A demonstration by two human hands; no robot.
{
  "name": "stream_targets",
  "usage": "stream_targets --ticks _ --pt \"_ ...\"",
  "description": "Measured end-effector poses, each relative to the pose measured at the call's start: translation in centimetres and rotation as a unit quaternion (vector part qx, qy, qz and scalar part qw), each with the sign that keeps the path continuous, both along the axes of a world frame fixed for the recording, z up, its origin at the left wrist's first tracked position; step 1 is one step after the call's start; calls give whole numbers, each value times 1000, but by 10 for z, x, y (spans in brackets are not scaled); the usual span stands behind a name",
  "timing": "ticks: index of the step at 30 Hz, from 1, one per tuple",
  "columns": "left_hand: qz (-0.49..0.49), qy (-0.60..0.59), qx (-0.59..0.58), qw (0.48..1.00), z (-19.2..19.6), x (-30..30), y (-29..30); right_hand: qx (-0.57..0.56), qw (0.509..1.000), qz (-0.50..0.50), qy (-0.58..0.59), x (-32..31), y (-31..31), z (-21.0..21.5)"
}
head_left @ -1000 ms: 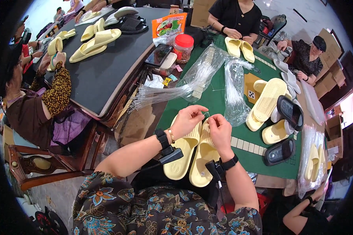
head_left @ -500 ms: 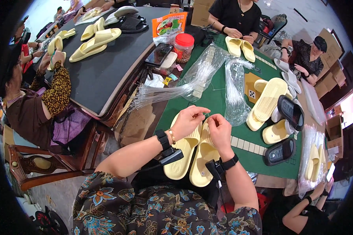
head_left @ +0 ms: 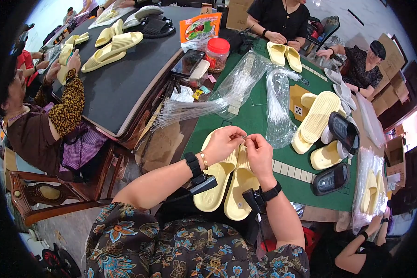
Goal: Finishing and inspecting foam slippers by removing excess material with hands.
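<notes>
My left hand (head_left: 225,147) and my right hand (head_left: 260,156) meet over a pair of pale yellow slides. Both hands are closed, their fingertips pinched close together; what they hold is too small to make out. Under my left hand lies the left slide (head_left: 210,193), under my right the other slide (head_left: 237,204), side by side at the table's near edge. Their straps are partly hidden by my hands. Beyond my hands, thin clear plastic strands (head_left: 183,114) spill from a clear bag (head_left: 238,81); a second bag of strands (head_left: 279,123) lies to its right.
Several yellow and black slides, including a large yellow one (head_left: 320,116) and a black one (head_left: 331,180), lie right on the green table mat (head_left: 208,139). A red-lidded jar (head_left: 217,54) and phone (head_left: 190,62) stand far left. Other people work around both tables.
The fingers of my left hand have curled in, bringing its fingertips together against those of my right hand. The slides under them have stayed in place.
</notes>
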State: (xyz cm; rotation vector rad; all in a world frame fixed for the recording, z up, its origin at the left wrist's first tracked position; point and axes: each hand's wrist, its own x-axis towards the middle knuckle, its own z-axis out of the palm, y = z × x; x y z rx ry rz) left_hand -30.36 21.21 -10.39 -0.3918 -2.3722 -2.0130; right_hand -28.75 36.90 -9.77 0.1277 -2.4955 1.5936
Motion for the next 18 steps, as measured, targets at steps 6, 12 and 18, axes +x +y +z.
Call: stream_targets --ticks 6,12,18 --pt "-3 -2 -14 1000 1 -1 -2 -16 999 28 29 2 0 -3" --pt "6 -12 36 999 1 1 0 -21 1000 -20 -5 4 0 4" --pt "5 -20 -2 1000 3 2 -1 -35 999 -18 -20 3 2 5"
